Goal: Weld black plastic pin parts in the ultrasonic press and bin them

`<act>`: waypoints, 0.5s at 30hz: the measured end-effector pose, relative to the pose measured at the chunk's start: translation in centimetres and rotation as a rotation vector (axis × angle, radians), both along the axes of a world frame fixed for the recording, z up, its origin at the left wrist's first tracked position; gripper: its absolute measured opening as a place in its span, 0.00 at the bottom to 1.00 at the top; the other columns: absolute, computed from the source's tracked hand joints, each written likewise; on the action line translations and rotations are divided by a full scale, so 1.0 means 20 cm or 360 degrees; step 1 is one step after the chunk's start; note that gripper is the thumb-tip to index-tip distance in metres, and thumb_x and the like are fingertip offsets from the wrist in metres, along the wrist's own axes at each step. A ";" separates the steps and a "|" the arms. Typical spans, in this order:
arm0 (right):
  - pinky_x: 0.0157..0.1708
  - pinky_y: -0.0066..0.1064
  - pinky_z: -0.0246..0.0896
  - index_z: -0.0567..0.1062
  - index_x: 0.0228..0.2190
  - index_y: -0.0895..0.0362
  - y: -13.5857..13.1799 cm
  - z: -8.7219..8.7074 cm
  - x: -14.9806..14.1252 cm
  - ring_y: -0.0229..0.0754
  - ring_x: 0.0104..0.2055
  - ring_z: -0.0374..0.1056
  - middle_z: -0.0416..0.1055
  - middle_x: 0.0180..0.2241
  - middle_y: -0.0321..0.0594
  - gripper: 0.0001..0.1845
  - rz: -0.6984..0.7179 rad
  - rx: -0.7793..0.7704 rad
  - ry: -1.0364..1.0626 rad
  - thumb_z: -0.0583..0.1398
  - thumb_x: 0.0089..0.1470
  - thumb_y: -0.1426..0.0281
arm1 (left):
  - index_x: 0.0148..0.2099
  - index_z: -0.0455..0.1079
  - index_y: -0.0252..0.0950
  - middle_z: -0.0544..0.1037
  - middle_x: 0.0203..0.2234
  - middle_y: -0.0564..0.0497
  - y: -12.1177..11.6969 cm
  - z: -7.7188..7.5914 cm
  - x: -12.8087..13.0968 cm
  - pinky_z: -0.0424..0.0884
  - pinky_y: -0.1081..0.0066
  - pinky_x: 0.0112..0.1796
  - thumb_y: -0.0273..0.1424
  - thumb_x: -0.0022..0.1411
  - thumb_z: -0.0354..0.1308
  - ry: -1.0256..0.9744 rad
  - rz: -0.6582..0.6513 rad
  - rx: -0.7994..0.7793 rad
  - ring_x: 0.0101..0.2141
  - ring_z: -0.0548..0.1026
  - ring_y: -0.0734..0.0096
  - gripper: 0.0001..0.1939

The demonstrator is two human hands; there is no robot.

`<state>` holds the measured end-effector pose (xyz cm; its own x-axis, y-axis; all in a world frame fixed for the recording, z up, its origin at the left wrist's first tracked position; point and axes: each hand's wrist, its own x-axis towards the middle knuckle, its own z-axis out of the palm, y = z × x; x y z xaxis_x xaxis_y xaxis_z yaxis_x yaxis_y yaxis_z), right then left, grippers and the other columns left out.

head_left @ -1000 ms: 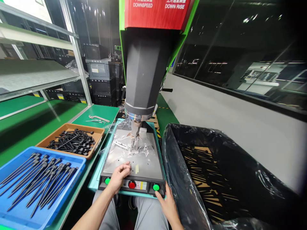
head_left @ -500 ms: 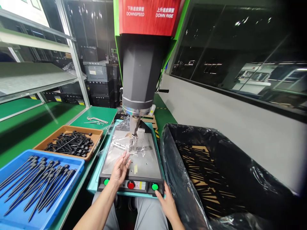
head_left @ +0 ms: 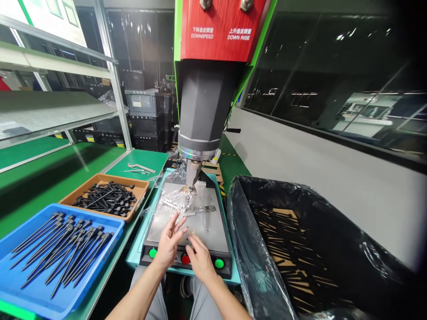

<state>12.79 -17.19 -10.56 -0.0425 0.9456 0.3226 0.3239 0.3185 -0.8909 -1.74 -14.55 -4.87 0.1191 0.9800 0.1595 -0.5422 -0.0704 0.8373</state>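
My left hand (head_left: pixel 170 242) hovers over the front of the machine's metal base plate (head_left: pixel 156 226), fingers spread and nothing in them. Beside it, my right hand (head_left: pixel 200 258) is above the control strip near the red button (head_left: pixel 185 259), its fingers stretched forward and holding nothing visible. Ahead of both hands stands a small fixture (head_left: pixel 191 205) under the press head's metal tip (head_left: pixel 192 173). Clear plastic film (head_left: pixel 175 195) lies around the fixture. Green buttons (head_left: pixel 152 253) sit at either end of the strip.
At left, a blue tray (head_left: pixel 115 224) holds long black pointed parts, and a brown tray (head_left: pixel 142 191) holds a heap of similar black parts. Wrenches (head_left: pixel 142 168) lie on the green table behind. A plastic-lined bin (head_left: pixel 243 222) with black parts stands at right.
My right hand has left the right green button and moved left beside my left hand. The press head's tip looks higher above the fixture. The view has shifted slightly.
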 end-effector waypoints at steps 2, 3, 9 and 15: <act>0.62 0.50 0.51 0.67 0.58 0.53 0.14 0.04 -0.06 0.54 0.63 0.56 0.61 0.60 0.46 0.25 -0.0039 0.0192 -0.0160 0.55 0.59 0.65 | 0.65 0.58 0.45 0.49 0.68 0.44 -0.01 0.01 0.00 0.65 0.54 0.56 0.34 0.58 0.63 0.0039 -0.0043 0.0094 0.63 0.57 0.48 0.34; 0.63 0.52 0.49 0.64 0.60 0.54 0.22 0.07 -0.07 0.54 0.65 0.51 0.57 0.62 0.48 0.27 -0.0099 0.0290 -0.0254 0.54 0.60 0.65 | 0.65 0.58 0.45 0.49 0.68 0.44 -0.01 0.02 0.01 0.65 0.54 0.56 0.35 0.58 0.63 0.0060 -0.0055 0.0141 0.63 0.57 0.48 0.34; 0.61 0.57 0.46 0.57 0.62 0.58 0.64 0.22 -0.05 0.57 0.67 0.43 0.47 0.65 0.54 0.31 -0.0612 0.0529 -0.0526 0.49 0.61 0.60 | 0.67 0.55 0.45 0.51 0.67 0.45 -0.01 0.07 0.01 0.63 0.54 0.57 0.38 0.58 0.63 0.0309 -0.0038 0.0379 0.64 0.53 0.49 0.37; 0.57 0.49 0.54 0.74 0.44 0.61 0.91 0.37 0.03 0.56 0.55 0.62 0.69 0.49 0.57 0.25 -0.0407 0.0318 -0.0517 0.48 0.57 0.59 | 0.68 0.52 0.45 0.52 0.67 0.45 -0.02 0.15 0.01 0.63 0.54 0.57 0.37 0.58 0.62 0.0530 -0.0004 0.0370 0.63 0.56 0.51 0.39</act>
<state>13.32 0.92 -3.12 0.0551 0.8594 0.5083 0.6670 0.3472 -0.6592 -1.63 -14.88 -1.92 0.2041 0.9221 0.3288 -0.2444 -0.2773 0.9292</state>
